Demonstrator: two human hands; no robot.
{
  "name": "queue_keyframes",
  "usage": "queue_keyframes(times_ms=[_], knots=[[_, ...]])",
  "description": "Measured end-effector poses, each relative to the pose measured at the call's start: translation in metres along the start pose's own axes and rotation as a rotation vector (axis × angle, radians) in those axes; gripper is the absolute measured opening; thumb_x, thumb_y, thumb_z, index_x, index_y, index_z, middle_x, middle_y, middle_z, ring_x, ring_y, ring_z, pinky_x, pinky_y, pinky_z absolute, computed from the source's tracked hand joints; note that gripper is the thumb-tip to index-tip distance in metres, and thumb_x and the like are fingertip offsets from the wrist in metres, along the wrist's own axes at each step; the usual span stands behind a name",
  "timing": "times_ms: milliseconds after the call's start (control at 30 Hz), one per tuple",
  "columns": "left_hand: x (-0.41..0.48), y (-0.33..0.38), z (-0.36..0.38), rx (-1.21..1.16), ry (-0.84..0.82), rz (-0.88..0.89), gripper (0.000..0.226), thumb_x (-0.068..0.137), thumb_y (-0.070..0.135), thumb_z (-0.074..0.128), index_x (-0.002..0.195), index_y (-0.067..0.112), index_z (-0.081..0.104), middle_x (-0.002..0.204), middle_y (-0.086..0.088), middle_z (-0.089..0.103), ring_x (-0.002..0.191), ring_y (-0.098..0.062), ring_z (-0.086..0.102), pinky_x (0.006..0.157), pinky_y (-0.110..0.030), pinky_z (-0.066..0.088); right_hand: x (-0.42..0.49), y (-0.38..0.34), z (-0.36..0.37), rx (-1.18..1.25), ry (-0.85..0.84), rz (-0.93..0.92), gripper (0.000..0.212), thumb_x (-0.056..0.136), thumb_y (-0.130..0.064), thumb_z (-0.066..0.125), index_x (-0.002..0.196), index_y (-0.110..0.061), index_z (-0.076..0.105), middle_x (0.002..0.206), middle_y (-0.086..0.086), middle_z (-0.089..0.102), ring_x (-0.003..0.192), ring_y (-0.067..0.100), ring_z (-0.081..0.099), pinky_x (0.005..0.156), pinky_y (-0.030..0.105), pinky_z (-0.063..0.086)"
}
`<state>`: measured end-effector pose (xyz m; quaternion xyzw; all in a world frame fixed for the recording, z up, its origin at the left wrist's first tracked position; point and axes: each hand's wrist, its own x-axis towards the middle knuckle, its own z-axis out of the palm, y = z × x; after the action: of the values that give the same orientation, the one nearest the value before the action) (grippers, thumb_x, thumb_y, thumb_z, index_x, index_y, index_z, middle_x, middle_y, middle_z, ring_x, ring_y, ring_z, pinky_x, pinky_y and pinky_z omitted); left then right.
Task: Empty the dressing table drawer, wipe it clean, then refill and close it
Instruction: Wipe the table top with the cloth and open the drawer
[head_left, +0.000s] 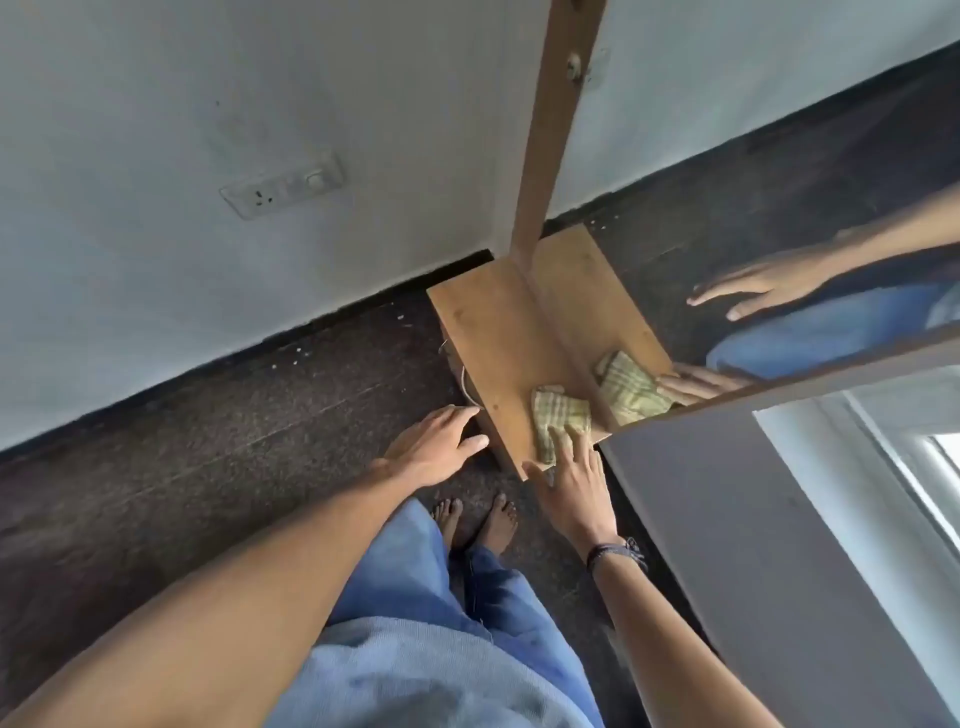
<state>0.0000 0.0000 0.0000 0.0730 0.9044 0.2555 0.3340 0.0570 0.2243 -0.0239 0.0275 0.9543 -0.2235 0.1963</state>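
Two hands, one cloth, one dressing table, listed left to right.

1. Switch and socket plate (283, 184): white, set in the pale wall, well apart from the table.
2. Floor (208, 441): dark, speckled, running along the wall's foot.
3. Left hand (434, 449): palm down, fingers straight and slightly spread, holding nothing. It is just beside the table's left front edge; contact cannot be told.
4. Thin pale cord (467, 384): hangs at the table's left edge, near the left fingertips.
5. Dressing table top (488, 332): plain brown wood, set against the wall, ahead of the person's bare feet (478, 519).
6. Cloth (558, 415): green-and-cream check, crumpled, lying on the near right part of the top, close to the mirror.
7. Right hand (571, 483): fingers straight, laid flat on the cloth's near end, pressing rather than gripping. Dark wristband (615, 553) at the wrist.
8. Mirror (779, 182): wood-framed, upright at the top's right side, reflecting the cloth and both hands.
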Motion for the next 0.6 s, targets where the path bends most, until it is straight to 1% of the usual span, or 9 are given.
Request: queue_keyframes(times_ms=[133,233,300,367,467,533,600], knots=[[0.002,-0.008,0.009,-0.023,0.015,-0.057,0.06,0.103,0.046,0.046,0.154,0.018,0.033,0.158,-0.003,0.038,0.145,-0.021,0.034,0.113,-0.039,0.034,0.017,0.008,0.009,-0.086,-0.112,0.038,0.072,0.104,-0.046,0.048,0.161,-0.012,0.02,0.169,0.016,0.01,0.157,0.032,0.006,0.127,0.046,0.006],[0.003,-0.017,0.023,-0.022,-0.031,-0.07,0.061,0.103,0.046,0.047,0.155,0.02,0.031,0.16,0.0,0.034,0.146,-0.019,0.031,0.114,-0.039,0.032,0.027,0.003,0.021,-0.108,-0.132,0.098,0.074,0.106,-0.043,0.042,0.162,-0.01,0.008,0.169,0.017,0.0,0.157,0.031,-0.003,0.127,0.046,-0.002],[0.008,-0.026,0.03,-0.004,-0.037,-0.061,0.061,0.103,0.045,0.047,0.156,0.02,0.03,0.161,0.002,0.031,0.148,-0.017,0.029,0.115,-0.038,0.03,0.037,-0.001,0.032,-0.106,-0.106,0.155,0.075,0.106,-0.04,0.04,0.162,-0.008,0.002,0.169,0.019,-0.002,0.157,0.032,-0.005,0.126,0.045,-0.006],[0.019,-0.038,0.037,0.0,-0.033,-0.046,0.062,0.103,0.043,0.049,0.156,0.019,0.029,0.162,0.002,0.029,0.149,-0.016,0.025,0.116,-0.035,0.025,0.05,-0.002,0.047,-0.093,-0.047,0.195,0.075,0.106,-0.04,0.04,0.162,-0.008,0.002,0.168,0.022,0.002,0.157,0.035,-0.001,0.127,0.048,-0.002],[0.04,-0.059,0.048,-0.024,-0.042,-0.026,0.064,0.102,0.039,0.052,0.157,0.017,0.028,0.165,0.001,0.024,0.151,-0.017,0.02,0.119,-0.033,0.02,0.067,0.0,0.073,-0.08,0.104,0.235,0.07,0.105,-0.039,0.042,0.162,-0.011,0.014,0.167,0.024,0.013,0.156,0.036,0.008,0.126,0.052,0.005],[0.055,-0.073,0.05,-0.047,-0.029,-0.01,0.064,0.102,0.037,0.053,0.157,0.017,0.029,0.165,0.001,0.022,0.152,-0.018,0.017,0.12,-0.034,0.019,0.079,0.001,0.083,-0.047,0.221,0.233,0.065,0.101,-0.029,0.047,0.16,-0.012,0.024,0.165,0.02,0.022,0.154,0.033,0.015,0.126,0.053,0.006],[0.072,-0.083,0.051,-0.063,0.017,0.03,0.063,0.102,0.035,0.055,0.157,0.016,0.03,0.166,0.0,0.021,0.152,-0.018,0.016,0.121,-0.035,0.019,0.09,0.006,0.086,-0.025,0.312,0.211,0.068,0.092,-0.012,0.053,0.157,-0.013,0.032,0.16,0.015,0.035,0.151,0.03,0.026,0.124,0.056,0.009]])
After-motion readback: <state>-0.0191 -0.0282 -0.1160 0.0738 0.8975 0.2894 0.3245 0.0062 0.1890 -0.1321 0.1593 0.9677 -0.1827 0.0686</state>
